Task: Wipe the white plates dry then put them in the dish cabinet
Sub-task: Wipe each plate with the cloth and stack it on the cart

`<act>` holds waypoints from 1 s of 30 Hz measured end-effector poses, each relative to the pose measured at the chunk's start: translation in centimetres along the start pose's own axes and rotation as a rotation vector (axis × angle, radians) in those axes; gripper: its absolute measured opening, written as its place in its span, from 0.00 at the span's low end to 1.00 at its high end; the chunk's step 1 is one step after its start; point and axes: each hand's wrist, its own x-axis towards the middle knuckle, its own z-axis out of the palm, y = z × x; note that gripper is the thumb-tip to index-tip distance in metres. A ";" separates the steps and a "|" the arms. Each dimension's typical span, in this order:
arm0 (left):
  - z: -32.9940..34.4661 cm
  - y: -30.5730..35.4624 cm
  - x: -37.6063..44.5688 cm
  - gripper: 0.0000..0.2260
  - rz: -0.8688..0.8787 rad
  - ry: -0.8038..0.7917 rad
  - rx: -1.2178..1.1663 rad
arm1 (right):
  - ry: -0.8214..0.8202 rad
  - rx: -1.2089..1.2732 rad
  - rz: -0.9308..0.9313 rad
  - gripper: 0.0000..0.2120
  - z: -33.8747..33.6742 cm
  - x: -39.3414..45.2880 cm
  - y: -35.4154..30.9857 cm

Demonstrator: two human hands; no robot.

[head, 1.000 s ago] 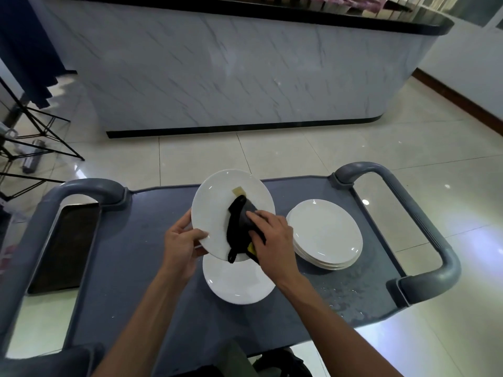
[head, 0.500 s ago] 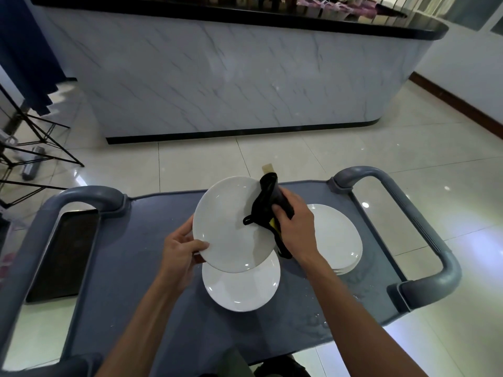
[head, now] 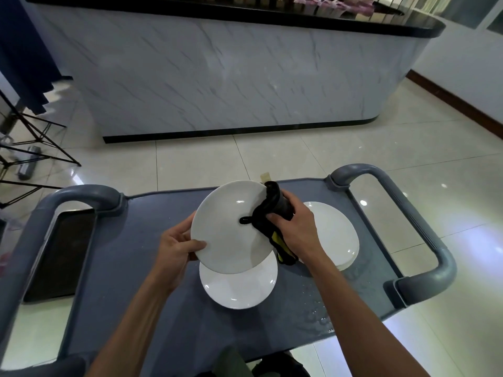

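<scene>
Over the grey cart [head: 141,268], left hand [head: 174,246] grips a glossy white plate [head: 228,229]; right hand [head: 296,227] clasps a black cloth [head: 268,213].

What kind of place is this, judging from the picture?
Probably a restaurant or café service area: a long marble-fronted counter with a black top, a grey service cart carrying a stack of white plates, and a glossy tiled floor.

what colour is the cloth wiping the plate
Black with a yellow patch, the cloth shows best in the head view.
</scene>
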 end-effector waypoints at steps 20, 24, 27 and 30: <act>1.4 -2.0 -0.8 0.13 -0.111 0.150 -0.100 | 0.262 -0.122 -0.332 0.29 0.5 -2.3 0.4; 1.0 -1.9 -1.3 0.13 -0.280 0.257 -0.188 | 0.335 -0.162 -0.396 0.29 0.3 -2.5 0.7; 1.1 -1.3 -1.6 0.20 -0.453 0.189 -0.260 | 0.369 -0.207 -0.475 0.29 0.3 -2.8 0.8; 1.8 -0.2 -1.5 0.29 -0.524 0.050 -0.344 | 0.383 -0.246 -0.559 0.27 0.7 -3.3 0.9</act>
